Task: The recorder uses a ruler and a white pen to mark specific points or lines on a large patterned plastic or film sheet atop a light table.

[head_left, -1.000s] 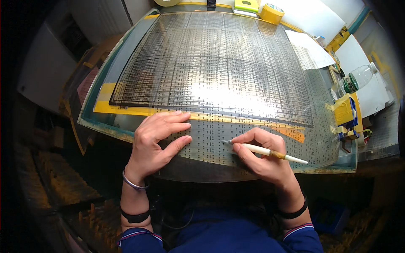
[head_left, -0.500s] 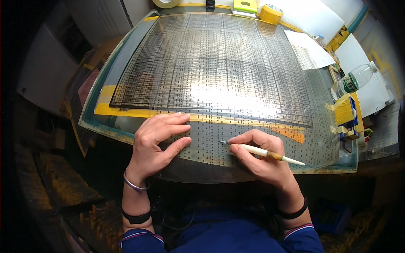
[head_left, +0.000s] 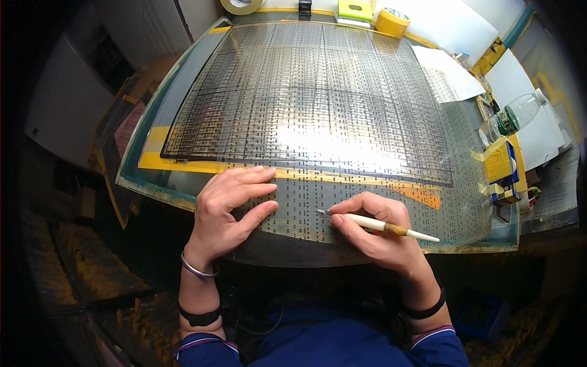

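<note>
My right hand [head_left: 379, 229] pinches a slim white-handled tool [head_left: 373, 222] with a brown band and a small pointed metal tip. The tip is at the near part of a clear sheet [head_left: 292, 214] printed with rows of small black marks; whether it touches cannot be told. My left hand [head_left: 232, 205] lies on the sheet's near left side, fingers spread and holding nothing. Beyond my hands, a large dark-lined grid sheet [head_left: 208, 101] shows with the clear sheet, under a bright glare. Yellow tape [head_left: 183, 165] runs along its near edge.
A glass-like panel [head_left: 125, 165] with greenish edges carries the sheets. On the right are a plastic bottle [head_left: 516, 114], a blue and yellow block-shaped thing [head_left: 501, 162] and a white printed paper [head_left: 449, 73]. Tape rolls [head_left: 392, 22] stand at the back.
The tool's tip has shifted slightly toward me and a little left, with my right hand's fingers. My left hand stays in nearly the same place.
</note>
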`<act>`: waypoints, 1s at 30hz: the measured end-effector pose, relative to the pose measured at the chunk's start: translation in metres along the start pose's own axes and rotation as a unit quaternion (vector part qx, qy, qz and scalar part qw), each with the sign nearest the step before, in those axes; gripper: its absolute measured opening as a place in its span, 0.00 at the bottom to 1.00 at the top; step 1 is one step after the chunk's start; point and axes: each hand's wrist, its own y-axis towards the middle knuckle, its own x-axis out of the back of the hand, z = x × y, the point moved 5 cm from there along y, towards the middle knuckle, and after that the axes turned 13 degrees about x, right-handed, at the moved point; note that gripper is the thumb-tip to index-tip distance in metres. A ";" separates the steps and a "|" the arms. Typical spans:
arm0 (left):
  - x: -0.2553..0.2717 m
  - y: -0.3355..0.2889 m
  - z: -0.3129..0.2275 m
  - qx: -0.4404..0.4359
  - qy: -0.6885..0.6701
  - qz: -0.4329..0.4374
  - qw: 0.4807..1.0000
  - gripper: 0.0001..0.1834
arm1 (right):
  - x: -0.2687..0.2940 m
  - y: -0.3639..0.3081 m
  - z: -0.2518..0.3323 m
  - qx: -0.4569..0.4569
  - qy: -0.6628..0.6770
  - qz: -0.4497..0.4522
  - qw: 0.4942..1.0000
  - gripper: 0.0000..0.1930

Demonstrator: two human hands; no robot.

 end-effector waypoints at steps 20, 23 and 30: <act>0.001 0.000 -0.001 0.000 0.000 0.003 1.000 0.14 | 0.001 0.002 -0.006 -0.065 0.051 -0.068 0.994 0.09; 0.001 0.001 -0.002 -0.002 -0.003 0.001 1.000 0.14 | 0.000 0.001 -0.010 -0.025 0.042 -0.074 0.996 0.10; 0.000 0.000 -0.001 0.002 -0.005 -0.001 1.000 0.14 | 0.001 0.000 -0.005 -0.064 0.054 -0.027 0.996 0.10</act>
